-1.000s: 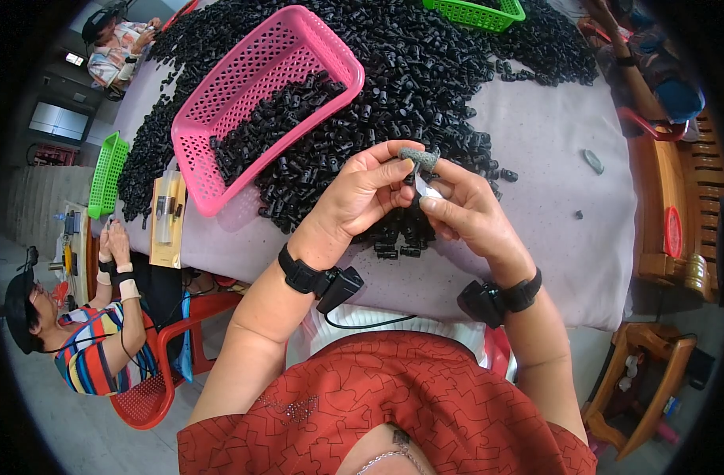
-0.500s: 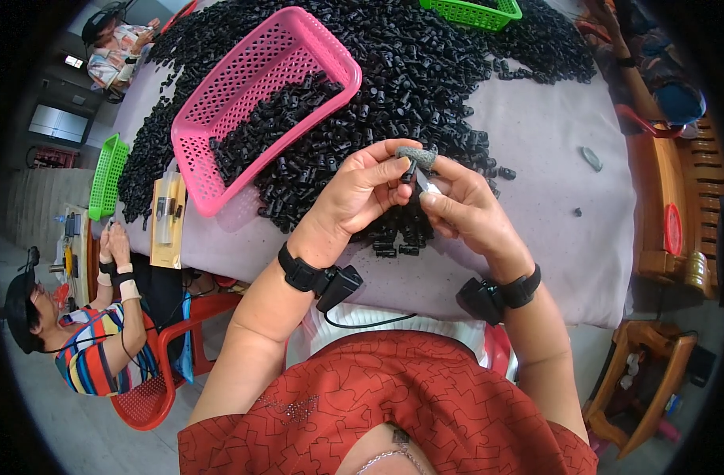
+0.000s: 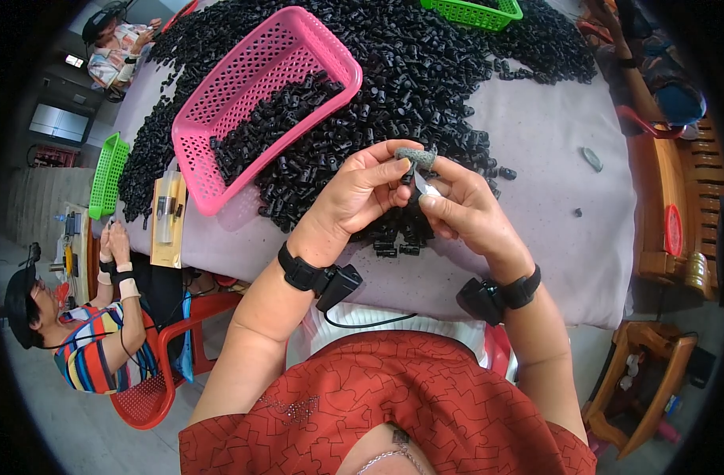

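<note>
My left hand is closed, pinching a small black plastic piece between thumb and fingers above the pile. Close against it, my right hand grips a small knife, its pale pointed blade touching or nearly touching the piece. A grey, rough-textured finger cover sits where the two index fingers meet; I cannot tell which finger wears it. Beneath and beyond my hands spreads a big heap of black plastic pieces, short and cylinder-like. The knife's handle is hidden in my right palm.
A pink perforated basket, partly filled with black pieces, tilts on the heap at left. Green baskets stand at the far edge and left edge. A grey finger-shaped scrap lies right. Co-workers sit at left and far right.
The blade and black piece have shifted very slightly between my fingers. Both arms stay in nearly the same place.
</note>
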Tool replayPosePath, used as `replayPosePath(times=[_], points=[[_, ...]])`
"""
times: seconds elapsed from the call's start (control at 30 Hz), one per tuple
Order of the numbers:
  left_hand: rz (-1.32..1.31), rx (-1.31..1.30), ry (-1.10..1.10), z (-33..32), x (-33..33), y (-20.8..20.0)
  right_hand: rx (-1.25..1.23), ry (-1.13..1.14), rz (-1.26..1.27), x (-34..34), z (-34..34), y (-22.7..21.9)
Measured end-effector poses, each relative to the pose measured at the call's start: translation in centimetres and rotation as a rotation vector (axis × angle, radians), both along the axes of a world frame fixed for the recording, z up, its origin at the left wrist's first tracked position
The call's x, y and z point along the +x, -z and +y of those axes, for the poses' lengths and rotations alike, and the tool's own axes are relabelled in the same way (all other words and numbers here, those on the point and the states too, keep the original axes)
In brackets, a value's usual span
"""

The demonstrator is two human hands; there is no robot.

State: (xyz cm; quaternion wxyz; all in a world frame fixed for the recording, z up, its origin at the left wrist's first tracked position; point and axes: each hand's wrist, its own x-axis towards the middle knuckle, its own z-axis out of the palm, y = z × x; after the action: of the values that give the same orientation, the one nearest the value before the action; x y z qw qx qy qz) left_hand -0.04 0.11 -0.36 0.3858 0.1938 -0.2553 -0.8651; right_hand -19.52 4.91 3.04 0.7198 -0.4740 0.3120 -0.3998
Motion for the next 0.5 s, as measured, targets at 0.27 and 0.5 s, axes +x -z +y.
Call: replayPosePath(times=[0.27,0.5], points=[[-0.07,-0.064,-0.006,0.3,0.0,-0.5,0.056,0.061,0.012,0.2,-0.2,-0.1],[-0.249,-0.393,-0.33,0.2,2.7,-4.2,0.071,0.267,-0.068,-0.2,-0.2,0.8]])
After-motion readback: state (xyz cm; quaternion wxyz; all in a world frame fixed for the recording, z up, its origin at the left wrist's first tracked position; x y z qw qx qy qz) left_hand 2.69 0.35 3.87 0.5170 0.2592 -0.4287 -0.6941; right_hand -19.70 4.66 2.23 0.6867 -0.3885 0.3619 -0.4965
